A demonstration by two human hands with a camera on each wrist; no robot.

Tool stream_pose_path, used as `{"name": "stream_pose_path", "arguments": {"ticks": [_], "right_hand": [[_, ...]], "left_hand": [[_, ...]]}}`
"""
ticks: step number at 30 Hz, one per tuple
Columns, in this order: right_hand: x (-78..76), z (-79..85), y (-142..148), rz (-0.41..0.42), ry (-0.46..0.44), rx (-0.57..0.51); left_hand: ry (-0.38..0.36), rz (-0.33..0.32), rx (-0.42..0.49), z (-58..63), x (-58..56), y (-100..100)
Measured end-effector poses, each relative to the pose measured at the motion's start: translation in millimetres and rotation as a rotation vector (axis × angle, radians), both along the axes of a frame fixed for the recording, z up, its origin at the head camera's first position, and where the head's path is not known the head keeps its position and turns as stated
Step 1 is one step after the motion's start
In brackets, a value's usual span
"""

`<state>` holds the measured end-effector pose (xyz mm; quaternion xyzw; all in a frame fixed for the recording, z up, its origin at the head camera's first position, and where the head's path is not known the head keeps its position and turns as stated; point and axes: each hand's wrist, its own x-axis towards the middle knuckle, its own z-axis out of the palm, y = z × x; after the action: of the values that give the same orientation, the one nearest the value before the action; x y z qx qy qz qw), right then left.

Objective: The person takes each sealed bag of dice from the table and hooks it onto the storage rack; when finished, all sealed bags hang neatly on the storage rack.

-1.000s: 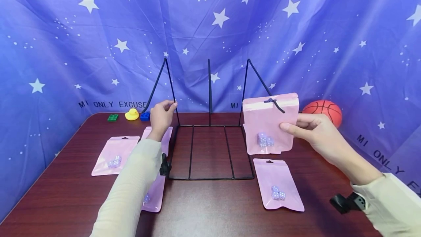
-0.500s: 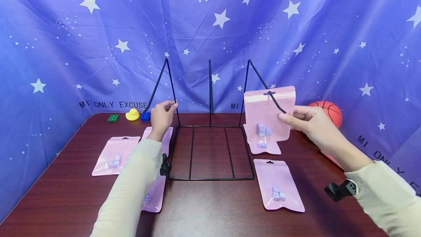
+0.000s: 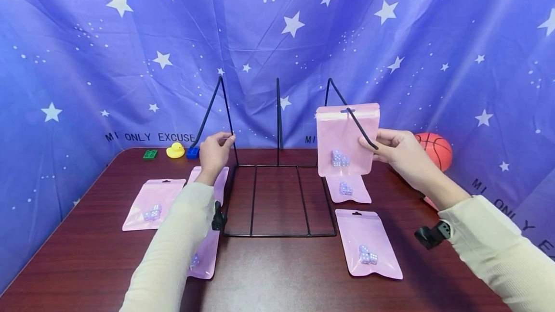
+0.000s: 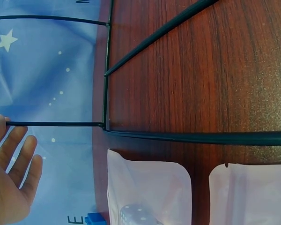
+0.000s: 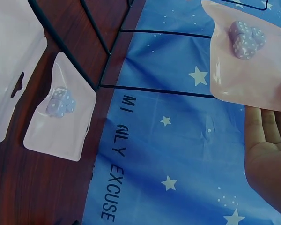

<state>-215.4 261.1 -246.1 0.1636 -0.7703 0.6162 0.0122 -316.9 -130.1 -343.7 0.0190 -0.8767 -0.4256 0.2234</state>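
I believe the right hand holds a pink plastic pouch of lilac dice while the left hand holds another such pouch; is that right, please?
Not quite: the left hand pinches an upright of the black wire rack, as the left wrist view shows. The right hand does hold a pink plastic pouch.

Both arms are stretched forward here: the left arm (image 3: 165, 254) is angled inward, its pale sleeve (image 3: 200, 199) drawn near the wrist, and the left hand (image 3: 214, 155) is raised, thumb and forefinger pinched, remaining fingers (image 4: 23, 159) loosely fanned. Across on the other side, the right arm (image 3: 485, 240) is angled inward too, and by the right hand (image 3: 401, 150) a thumb-and-finger pinch is held.
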Motion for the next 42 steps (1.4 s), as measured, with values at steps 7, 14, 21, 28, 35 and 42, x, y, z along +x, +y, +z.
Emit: {"name": "stream_pose_path", "arguments": {"ticks": [7,14,21,28,35,42], "right_hand": [[-12.7,-0.2,-7.3,-0.027,-0.002,-0.064],[-24.2,-2.1,-16.3,-0.064,0.003,-0.064],[-35.6,-1.4,-22.0,-0.111,0.029,-0.084],[-47.0,0.5,-24.8,-0.169,0.024,-0.067],[-55.0,3.2,-27.8,-0.224,0.022,-0.036],[-61.0,4.8,-31.1,-0.247,0.029,-0.034]], "left_hand": [[-0.001,0.002,0.001,-0.2,0.9,-0.6],[-0.029,0.011,0.009,0.0,4.3,-2.7],[-0.035,0.015,0.019,0.2,4.2,-2.3],[-0.033,0.021,0.016,-0.4,2.5,-1.4],[-0.036,0.042,0.028,-1.1,1.8,1.7],[-0.032,0.039,0.025,-1.2,1.6,3.2]]}}
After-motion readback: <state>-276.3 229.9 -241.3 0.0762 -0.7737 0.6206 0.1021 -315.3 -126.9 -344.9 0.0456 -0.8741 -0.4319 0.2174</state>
